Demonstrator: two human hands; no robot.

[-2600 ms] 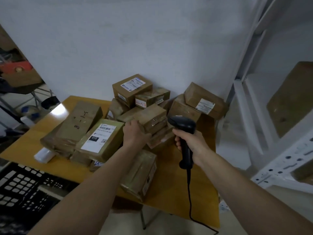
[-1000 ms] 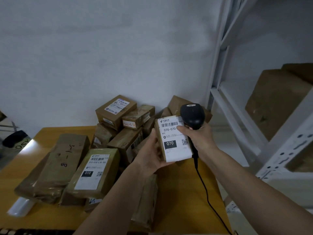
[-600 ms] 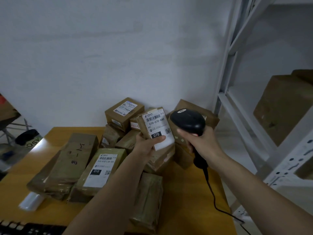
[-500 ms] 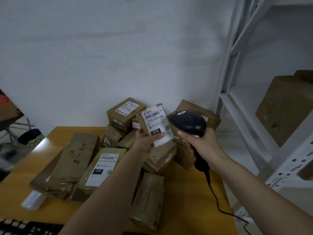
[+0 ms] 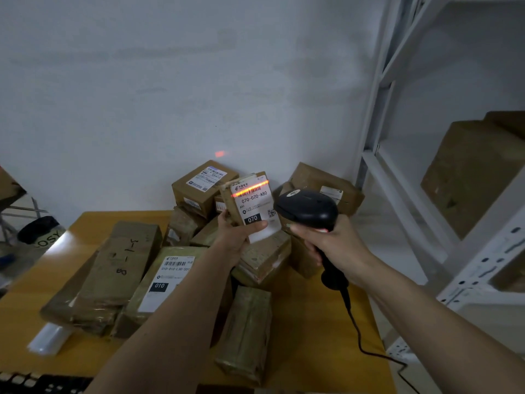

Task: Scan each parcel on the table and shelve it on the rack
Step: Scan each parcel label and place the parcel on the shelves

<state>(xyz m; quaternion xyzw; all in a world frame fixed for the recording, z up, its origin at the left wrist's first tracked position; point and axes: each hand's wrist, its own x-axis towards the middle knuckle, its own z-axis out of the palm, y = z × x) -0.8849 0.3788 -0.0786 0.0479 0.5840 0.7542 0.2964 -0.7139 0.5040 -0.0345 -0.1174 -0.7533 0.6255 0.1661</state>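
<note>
- While a red scan line lies across the barcode at the top of its white label, a small brown parcel (image 5: 250,206) marked 070-070-A80 is held upright above the pile by the left hand (image 5: 237,237), whose fingers are curled round its lower end with the thumb pressed on the label.
- Just right of the parcel, a black corded scanner (image 5: 308,209) is gripped by its handle in the right hand (image 5: 335,245), with its head pointed left at the label; the two hands are near each other but apart.
- A red spot of light is seen on the white wall (image 5: 170,81) beyond the parcel.
- Below the held parcel, a heap of brown boxes (image 5: 204,186) is stacked at the far side of the wooden bench (image 5: 321,336).
- Nearer and to the left, a long parcel (image 5: 119,268) with handwriting is laid beside a parcel bearing a 010 label (image 5: 167,282).
- Another taped parcel (image 5: 247,331) is laid near the bench's near edge, between the two forearms.
- On the right, a white metal rack (image 5: 397,155) is seen, with a large brown box (image 5: 477,172) on one shelf.
</note>
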